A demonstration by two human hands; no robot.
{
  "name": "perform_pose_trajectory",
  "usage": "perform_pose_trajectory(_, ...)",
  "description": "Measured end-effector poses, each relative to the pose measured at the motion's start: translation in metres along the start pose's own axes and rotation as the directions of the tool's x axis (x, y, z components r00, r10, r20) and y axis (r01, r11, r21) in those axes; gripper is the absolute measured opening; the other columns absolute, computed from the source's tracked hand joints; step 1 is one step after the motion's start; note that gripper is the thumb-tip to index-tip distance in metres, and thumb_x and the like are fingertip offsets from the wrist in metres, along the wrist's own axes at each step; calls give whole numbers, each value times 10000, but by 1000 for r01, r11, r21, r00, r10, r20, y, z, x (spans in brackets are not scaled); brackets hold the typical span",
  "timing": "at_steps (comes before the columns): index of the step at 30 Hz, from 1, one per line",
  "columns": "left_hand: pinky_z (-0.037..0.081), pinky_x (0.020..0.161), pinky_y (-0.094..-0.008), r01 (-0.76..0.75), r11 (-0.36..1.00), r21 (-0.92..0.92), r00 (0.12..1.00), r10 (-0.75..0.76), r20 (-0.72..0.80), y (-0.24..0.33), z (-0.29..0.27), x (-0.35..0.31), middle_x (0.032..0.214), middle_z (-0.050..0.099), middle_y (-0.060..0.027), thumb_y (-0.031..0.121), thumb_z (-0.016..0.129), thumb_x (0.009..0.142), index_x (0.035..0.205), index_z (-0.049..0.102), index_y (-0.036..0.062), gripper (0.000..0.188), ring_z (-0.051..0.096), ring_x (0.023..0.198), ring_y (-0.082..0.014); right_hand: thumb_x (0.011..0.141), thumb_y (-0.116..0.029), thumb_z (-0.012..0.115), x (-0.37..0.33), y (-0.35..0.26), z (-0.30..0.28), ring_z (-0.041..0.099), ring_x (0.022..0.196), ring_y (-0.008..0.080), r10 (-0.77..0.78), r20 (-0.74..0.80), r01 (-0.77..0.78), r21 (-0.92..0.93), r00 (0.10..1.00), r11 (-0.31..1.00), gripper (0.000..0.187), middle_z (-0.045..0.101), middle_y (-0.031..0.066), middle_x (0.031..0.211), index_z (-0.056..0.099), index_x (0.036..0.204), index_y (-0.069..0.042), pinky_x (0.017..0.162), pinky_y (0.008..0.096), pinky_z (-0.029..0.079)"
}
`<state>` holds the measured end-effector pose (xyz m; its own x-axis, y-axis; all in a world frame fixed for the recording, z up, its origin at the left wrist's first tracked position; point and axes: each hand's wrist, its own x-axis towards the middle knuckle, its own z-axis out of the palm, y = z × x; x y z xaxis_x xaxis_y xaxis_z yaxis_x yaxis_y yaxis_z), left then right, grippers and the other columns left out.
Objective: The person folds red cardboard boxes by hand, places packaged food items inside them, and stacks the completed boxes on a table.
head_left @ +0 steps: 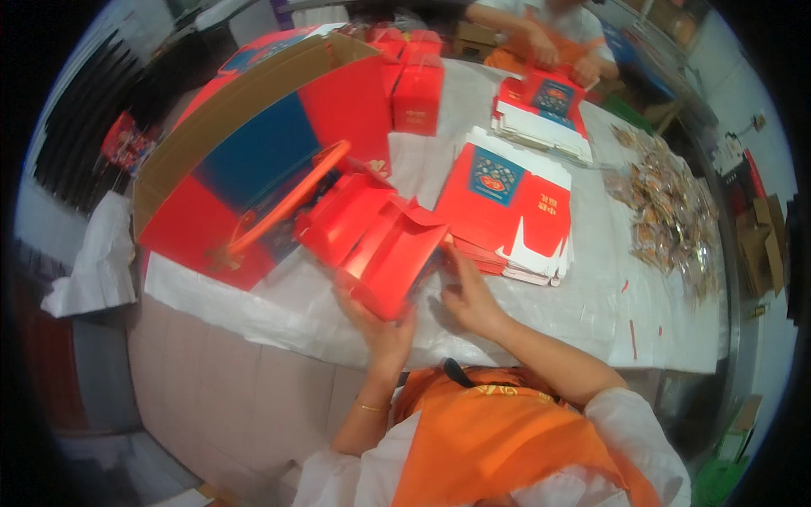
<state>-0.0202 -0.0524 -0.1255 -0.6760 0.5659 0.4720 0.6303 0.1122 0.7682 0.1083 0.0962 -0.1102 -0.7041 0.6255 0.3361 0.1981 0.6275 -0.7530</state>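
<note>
A red gift box (393, 253), with its flaps standing up, is held above the table's near edge. My left hand (382, 334) is closed around its near lower end. At its right side, my right hand (475, 300) pinches the edge, the fingertips partly hidden by the panel. Just beyond the right hand lies a stack of flat red-and-white gift boxes (511, 203), with a blue panel on the top one. To the left of the held box stands a large red-and-blue carton (270, 156), with an orange strip (287, 203) slanting across its front.
Made-up red boxes (418, 93) stand behind the carton. Across the table, a co-worker's hands (562, 68) handle a red box over another flat stack (541, 127). Many small clear packets (667, 207) lie to the right. A white sheet (591, 313) covers the table.
</note>
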Motion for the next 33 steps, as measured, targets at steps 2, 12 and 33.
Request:
perform_pose_trajectory(2,134,1249,-577,12,996,-84,998,-16,-52,-8,-3,2,1668,65,-313,104,789,798,1634,42,8,1125,81,1553,-494,866,13,642,-3,-5,21,585,1206,346,62,71,-68,94,996,993,871,421,260,1445,197,1614,-23,945,382,538)
perform_pose_trajectory(12,167,1251,-537,-24,1000,5,998,25,-58,-22,-29,39,1666,119,-303,107,752,853,1616,83,-46,1027,173,1542,-458,886,-37,665,21,-9,63,590,1274,294,208,352,-368,487,913,792,948,403,250,1520,101,1648,-53,908,337,565)
perform_pose_trajectory(33,425,1107,-507,-167,913,372,932,24,361,40,134,143,1388,547,-370,203,642,969,1411,438,-188,626,543,1293,-464,768,-651,746,29,93,-150,133,1575,420,454,8,-346,-634,891,691,1127,181,248,1693,243,1656,-172,1247,537,170)
